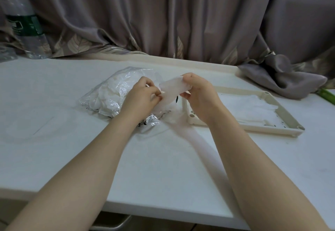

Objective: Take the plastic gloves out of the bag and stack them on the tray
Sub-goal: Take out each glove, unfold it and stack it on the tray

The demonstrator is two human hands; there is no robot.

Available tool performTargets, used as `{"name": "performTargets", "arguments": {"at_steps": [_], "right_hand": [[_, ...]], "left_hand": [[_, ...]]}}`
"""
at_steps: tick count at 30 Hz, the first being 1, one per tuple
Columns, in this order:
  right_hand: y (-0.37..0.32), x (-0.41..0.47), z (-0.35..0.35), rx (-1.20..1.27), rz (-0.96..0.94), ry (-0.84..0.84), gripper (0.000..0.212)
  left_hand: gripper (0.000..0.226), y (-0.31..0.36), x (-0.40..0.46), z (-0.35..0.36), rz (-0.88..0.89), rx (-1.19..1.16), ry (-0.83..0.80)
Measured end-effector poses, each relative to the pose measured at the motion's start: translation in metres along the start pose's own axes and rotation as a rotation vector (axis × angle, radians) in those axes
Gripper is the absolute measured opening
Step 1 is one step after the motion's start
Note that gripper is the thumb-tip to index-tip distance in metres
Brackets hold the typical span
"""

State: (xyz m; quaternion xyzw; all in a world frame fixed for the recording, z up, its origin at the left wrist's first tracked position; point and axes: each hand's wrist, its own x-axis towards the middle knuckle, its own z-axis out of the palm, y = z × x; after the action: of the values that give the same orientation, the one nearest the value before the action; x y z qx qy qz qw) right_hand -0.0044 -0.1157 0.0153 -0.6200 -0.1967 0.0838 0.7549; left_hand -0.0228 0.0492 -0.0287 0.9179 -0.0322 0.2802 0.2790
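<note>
Bare forearms, two, reach in from the near edge of the white table and meet over its middle. Landmark for all places below: the cream tray.

Left hand: well to the left of the tray, over the mouth of the bag; fingers curled together, pinching one end of a thin translucent plastic glove.

Right hand: just over the tray's left rim; fingers and thumb curled, clamped on the glove's upper far end. The glove is stretched between the two hands, lifted off the table, its lower part trailing down toward the bag's mouth.

Clear plastic bag: lies on the table to the left of the tray, crumpled and glossy, with a white wad of further gloves showing through it. Its printed open end sits beneath the left hand, near the tray's near-left corner.

Stacked gloves: flat, pale layers lying inside the tray, covering most of its floor, finger ends pointing toward the right rim.

Tray: rectangular, raised rim, round sockets at the corners; rests flat on the table's right half.

Grey curtain: hangs behind the tray along the table's far edge; a fold rests on the table beyond the far-right corner.

Clear bottle with green label: far left of the tray, against the curtain.

Green object: right of the tray, cut by the frame edge; kind cannot be told.
</note>
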Motion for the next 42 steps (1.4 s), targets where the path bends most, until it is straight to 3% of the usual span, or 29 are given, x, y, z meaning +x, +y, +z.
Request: {"name": "performTargets", "arguments": {"at_steps": [2, 7, 9, 14, 16, 20, 22, 26, 30, 34, 38, 40, 42], "right_hand": [[-0.002, 0.001, -0.002, 0.185, 0.002, 0.006, 0.010], [-0.016, -0.002, -0.012, 0.510, -0.037, 0.061, 0.041], [-0.020, -0.004, -0.015, 0.515, -0.068, 0.059, 0.044], [-0.020, -0.008, -0.018, 0.367, -0.061, 0.088, 0.020], [-0.020, -0.011, -0.023, 0.380, -0.062, 0.078, 0.018], [-0.017, -0.017, -0.024, 0.276, -0.033, 0.005, 0.020], [-0.014, -0.021, -0.020, 0.214, -0.003, -0.043, 0.021], [-0.004, -0.024, -0.014, 0.066, -0.005, -0.108, 0.029], [0.000, -0.029, -0.012, -0.173, -0.007, -0.126, 0.031], [-0.001, -0.026, -0.009, -0.193, -0.027, 0.102, 0.029], [-0.014, -0.020, -0.021, 0.177, -0.046, 0.219, 0.025], [-0.023, -0.018, -0.028, 0.448, -0.039, 0.220, 0.025], [-0.030, -0.018, -0.033, 0.721, -0.058, 0.227, 0.027]], "left_hand": [[0.014, -0.002, 0.000, 0.000, -0.002, 0.034, -0.014], [0.015, -0.003, 0.001, -0.001, -0.072, 0.184, -0.073], [0.018, -0.004, 0.001, 0.000, -0.110, 0.298, -0.135], [0.025, 0.003, 0.004, 0.002, -0.110, 0.596, -0.250], [0.029, 0.008, 0.003, -0.001, -0.099, 0.446, -0.204], [0.041, 0.037, -0.003, -0.019, 0.109, -0.265, 0.046], [0.033, 0.055, -0.007, -0.022, 0.124, -0.483, 0.029], [0.019, 0.059, -0.011, -0.016, 0.041, -0.612, -0.013], [0.014, 0.046, -0.011, -0.013, 0.020, -0.572, 0.032], [0.012, 0.038, -0.007, -0.014, -0.090, -0.584, 0.178], [0.014, 0.025, -0.006, -0.018, 0.003, -0.291, 0.275], [0.023, 0.016, -0.005, -0.016, 0.108, 0.023, 0.147], [0.022, 0.012, -0.003, -0.008, 0.076, 0.433, -0.139]]}}
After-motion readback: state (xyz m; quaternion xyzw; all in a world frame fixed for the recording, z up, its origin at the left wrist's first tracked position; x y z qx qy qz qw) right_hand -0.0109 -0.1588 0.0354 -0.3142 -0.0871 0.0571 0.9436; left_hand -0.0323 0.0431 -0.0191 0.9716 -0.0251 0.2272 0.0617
